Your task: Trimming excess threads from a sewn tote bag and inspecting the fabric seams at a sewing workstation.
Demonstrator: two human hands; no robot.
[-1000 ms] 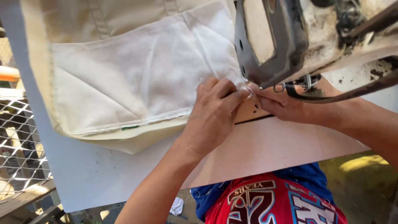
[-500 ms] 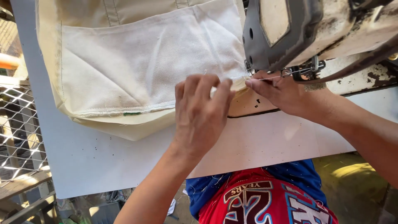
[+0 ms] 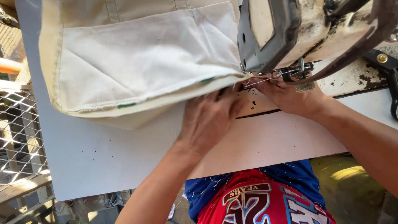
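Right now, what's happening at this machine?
A person is working cream fabric at a worn sewing machine. The left hand lies flat on the table with its fingers tucked under the fabric's lower edge. The right hand is at the presser foot, fingertips on that edge close to the needle. Most of the fabric spreads to the left over the table.

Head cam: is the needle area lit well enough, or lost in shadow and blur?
Head view: sewing machine head shades the needle area, so it is dim; left hand slightly blurred; right hand half in shadow; cream fabric evenly lit, no glare.
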